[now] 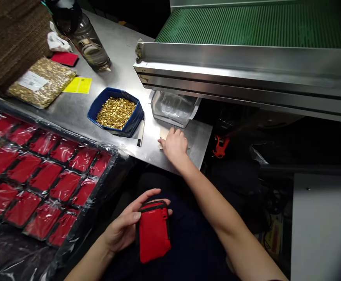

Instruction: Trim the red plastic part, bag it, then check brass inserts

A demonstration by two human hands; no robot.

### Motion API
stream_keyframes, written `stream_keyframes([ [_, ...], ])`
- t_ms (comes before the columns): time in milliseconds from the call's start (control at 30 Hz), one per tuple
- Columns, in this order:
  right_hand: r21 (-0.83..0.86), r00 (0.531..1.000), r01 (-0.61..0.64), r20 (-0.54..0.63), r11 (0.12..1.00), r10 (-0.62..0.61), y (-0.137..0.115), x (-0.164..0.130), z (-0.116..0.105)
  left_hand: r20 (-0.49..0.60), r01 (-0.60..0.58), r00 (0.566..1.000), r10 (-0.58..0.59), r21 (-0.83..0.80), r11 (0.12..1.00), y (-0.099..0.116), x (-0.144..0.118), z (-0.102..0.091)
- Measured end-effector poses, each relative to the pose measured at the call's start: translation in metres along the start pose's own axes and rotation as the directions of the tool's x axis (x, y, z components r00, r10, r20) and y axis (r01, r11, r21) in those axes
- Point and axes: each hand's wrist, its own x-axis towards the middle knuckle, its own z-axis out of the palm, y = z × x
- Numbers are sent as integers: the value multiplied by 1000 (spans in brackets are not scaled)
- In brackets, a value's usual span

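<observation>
Steel worktop (123,50) carries a blue bin of brass pieces (116,112) beside a green conveyor (255,23). Left hand (126,226) grips a red pouch (153,234) over the lap; right hand (174,145) lies flat, fingers spread, on a tan card (162,134) at the worktop's edge.

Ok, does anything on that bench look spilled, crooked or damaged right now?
Nothing stands out. The brass pieces sit inside the blue tray, none scattered on the steel table. The left hand holds a red pouch that looks intact; the right hand rests on a small card.
</observation>
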Motion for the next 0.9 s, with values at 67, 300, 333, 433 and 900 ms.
stream_keyframes([
  [67, 26, 1000, -17, 16, 1000, 17, -13, 17, 13, -12, -2, 1000, 2, 6, 1000, -6, 2, 1],
  [300, 183, 981, 145, 103, 972, -165, 26, -22, 5, -153, -12, 988, -9, -132, 991, -15, 31, -6],
  [333, 234, 974, 157, 123, 960, -189, 41, -37, 0, -188, -13, 982, -11, -123, 992, -14, 37, -8],
  [433, 505, 952, 164, 144, 847, -270, 87, -90, -14, -311, -23, 951, 5, -55, 998, -14, 58, -14],
  [900, 166, 706, 634, 274, 755, -653, 123, -189, 15, -421, 195, 900, -110, 165, 967, -26, 95, -25],
])
